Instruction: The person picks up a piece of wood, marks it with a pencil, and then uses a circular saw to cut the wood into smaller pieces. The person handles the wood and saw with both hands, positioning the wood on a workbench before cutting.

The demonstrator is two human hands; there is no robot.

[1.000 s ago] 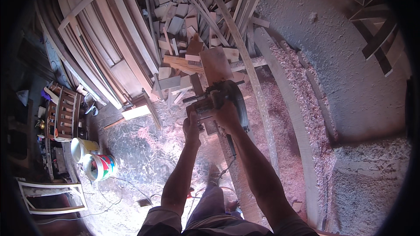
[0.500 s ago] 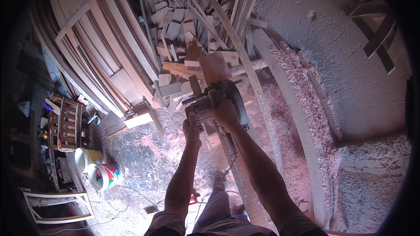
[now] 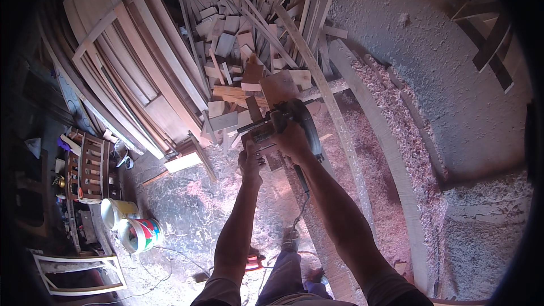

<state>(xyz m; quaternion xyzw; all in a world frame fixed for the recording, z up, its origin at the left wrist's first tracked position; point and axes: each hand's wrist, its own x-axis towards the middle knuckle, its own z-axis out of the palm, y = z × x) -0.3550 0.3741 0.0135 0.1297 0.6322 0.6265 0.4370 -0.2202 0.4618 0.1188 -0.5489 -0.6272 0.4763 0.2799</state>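
Note:
My right hand [image 3: 292,140] is wrapped round the handle of a dark circular saw [image 3: 305,119], and a black cord hangs from its rear. Beside it, my left hand [image 3: 249,160] grips a reddish-brown wooden block [image 3: 260,137] on the saw's left side. The saw rests over the end of a long plank [image 3: 317,232] that runs back toward my legs. Just beyond the saw lies a flat brown board [image 3: 280,87]. The saw and my right hand hide the blade and the line where it meets the wood.
Wood offcuts [image 3: 226,42] are heaped ahead. Door panels and boards [image 3: 141,39] lean at the left. Pink shavings [image 3: 368,153] cover the right, among long planks. Two buckets [image 3: 141,234] and a pale frame [image 3: 79,290] stand at lower left. Cords cross the floor near my feet.
The view has shifted slightly. Both hands keep their hold on the saw and the wooden block, which have barely moved.

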